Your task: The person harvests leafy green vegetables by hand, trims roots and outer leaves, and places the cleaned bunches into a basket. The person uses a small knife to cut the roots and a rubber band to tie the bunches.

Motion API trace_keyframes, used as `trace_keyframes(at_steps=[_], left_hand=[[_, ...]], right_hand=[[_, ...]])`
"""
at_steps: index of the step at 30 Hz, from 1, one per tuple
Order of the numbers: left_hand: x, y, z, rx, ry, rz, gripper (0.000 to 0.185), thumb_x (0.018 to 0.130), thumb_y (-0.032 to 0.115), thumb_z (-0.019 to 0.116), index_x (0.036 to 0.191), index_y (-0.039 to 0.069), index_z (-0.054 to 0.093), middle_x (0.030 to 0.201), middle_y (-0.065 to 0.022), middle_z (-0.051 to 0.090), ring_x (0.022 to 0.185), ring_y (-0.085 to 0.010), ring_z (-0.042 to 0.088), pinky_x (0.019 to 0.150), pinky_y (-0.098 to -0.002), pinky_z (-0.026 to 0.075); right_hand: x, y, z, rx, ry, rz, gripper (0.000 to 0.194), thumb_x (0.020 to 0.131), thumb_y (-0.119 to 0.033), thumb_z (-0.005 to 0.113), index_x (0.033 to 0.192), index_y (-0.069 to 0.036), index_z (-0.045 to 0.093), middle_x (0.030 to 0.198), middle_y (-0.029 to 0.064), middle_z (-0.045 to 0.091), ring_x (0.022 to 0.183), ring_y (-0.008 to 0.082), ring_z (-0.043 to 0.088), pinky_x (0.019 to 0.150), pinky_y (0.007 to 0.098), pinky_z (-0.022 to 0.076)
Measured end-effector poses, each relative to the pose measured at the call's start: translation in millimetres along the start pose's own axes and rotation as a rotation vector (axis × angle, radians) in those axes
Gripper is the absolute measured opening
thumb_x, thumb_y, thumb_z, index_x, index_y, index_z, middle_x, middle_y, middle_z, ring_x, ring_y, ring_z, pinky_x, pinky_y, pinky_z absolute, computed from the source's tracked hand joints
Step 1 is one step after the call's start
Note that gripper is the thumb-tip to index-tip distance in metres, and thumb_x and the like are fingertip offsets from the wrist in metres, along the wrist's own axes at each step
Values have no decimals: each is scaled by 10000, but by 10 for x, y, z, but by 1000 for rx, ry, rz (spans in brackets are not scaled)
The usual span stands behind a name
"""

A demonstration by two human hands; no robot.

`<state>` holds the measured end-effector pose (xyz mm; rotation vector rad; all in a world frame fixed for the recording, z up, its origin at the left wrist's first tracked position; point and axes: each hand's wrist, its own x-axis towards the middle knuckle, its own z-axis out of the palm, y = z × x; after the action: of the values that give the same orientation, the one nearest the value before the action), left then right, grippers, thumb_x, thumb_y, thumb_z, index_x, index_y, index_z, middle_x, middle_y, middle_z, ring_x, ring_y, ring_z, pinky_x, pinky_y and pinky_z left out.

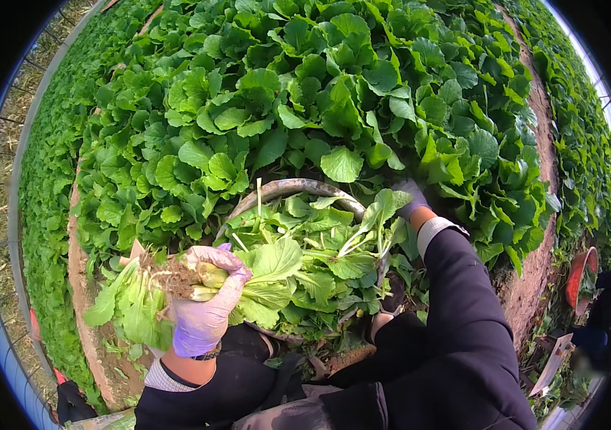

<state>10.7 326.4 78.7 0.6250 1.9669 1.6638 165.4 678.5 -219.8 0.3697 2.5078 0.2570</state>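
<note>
My left hand [206, 314], in a soiled purple glove, is closed around a bunch of leafy greens [273, 263]. Soil clings to the bunch's roots [173, 274], which point left. Beyond those roots, more pale green leaves [133, 317] hang at the left. My right hand [412, 196], also gloved, reaches in at the near edge of the standing leafy plants [338, 80]. Leaves and blur hide its fingers, so its grip cannot be made out. Between my hands sits a round tub [305, 185] with a dirty rim, full of loose leaves [332, 269].
Bare soil strips run along the bed at the left [82, 269] and right [542, 140]. A red basin [580, 279] stands at the far right, near a dark-clothed person [601, 322] and a flat board [552, 365]. My feet are close behind the tub.
</note>
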Motion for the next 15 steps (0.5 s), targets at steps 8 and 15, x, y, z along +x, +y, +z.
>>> trace_keyframes(at_steps=[8,15], left_hand=[[109,-39,75,118,-184,-140,215,759,-60,660,907,65,566,846,-25,614,810,-118,601,977,-340,396],[105,-123,8,257,-220,-85,212,745,-43,664,911,55,576,885,-32,617,811,-130,591,835,-300,466]], right_hand=[[778,466,741,-132,-244,279,567,913,-201,369,1403,72,281,1468,224,295,1356,375,286,1140,517,57],[887,454,828,-111,-269,386,377,838,-326,556,1087,-66,670,1152,158,632,1064,334,596,882,485,438]])
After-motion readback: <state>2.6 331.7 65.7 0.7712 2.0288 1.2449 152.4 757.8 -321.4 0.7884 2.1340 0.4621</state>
